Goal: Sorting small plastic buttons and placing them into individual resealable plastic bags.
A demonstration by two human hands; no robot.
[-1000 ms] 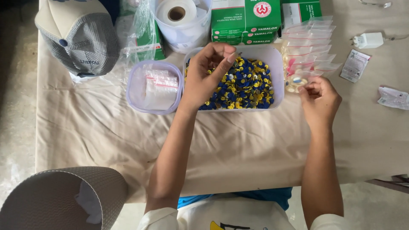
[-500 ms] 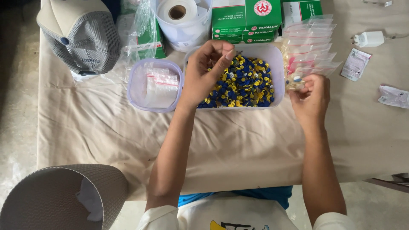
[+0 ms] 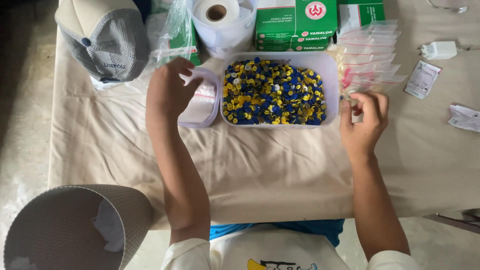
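A large clear tub (image 3: 330, 65) holds several small blue, yellow and grey round pieces (image 3: 272, 92). To its left sits a small clear tub (image 3: 212, 112) with little zip bags inside. My left hand (image 3: 167, 92) hovers over that small tub with its fingers apart, and I see nothing in it. My right hand (image 3: 365, 117) is just right of the large tub, fingers pinched on a small clear bag (image 3: 357, 118). A stack of empty clear zip bags (image 3: 372, 55) lies directly behind it.
The table wears a beige cloth (image 3: 260, 170). At the back are a grey-and-beige cap (image 3: 102, 40), a paper roll (image 3: 217, 12), green boxes (image 3: 295, 20) and a white plug (image 3: 437, 50). Paper packets (image 3: 422, 77) lie right. A woven bin (image 3: 75, 230) stands bottom left.
My left hand has left the large tub and moved left over the small tub. My right hand stayed by the zip bags, shifting slightly.
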